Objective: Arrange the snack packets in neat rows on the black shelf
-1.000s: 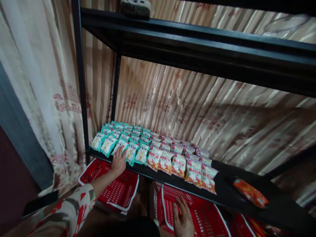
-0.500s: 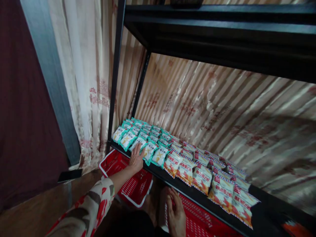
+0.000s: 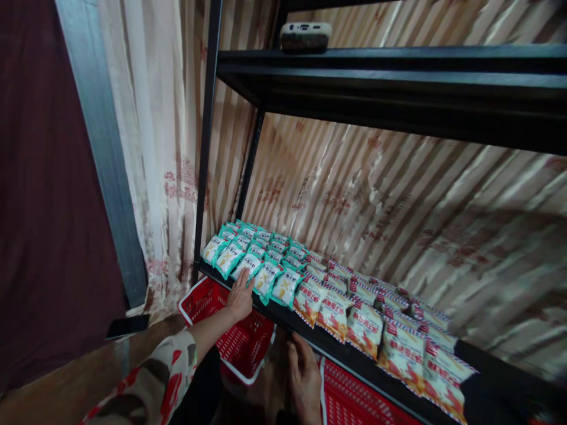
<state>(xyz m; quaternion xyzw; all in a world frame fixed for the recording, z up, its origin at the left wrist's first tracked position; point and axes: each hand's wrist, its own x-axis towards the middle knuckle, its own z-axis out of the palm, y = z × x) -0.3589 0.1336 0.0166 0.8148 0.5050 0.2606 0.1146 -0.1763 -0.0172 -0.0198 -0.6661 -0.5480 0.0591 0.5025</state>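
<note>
As the left hand point(image 3: 240, 302), fingers spread, touches "小鱼小虾" packet point(image 3: 247, 264), right hand point(image 3: 305, 381) loosely open

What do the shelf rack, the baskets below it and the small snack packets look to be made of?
Shelf rack: probably painted metal, black with a dull sheen along its straight edges.
Basket and basket: likely moulded plastic, red, with regular slots and pale rims.
Snack packets: thin printed film, apparently, puffed and crimped at the ends; whether foil-lined I cannot tell.
</note>
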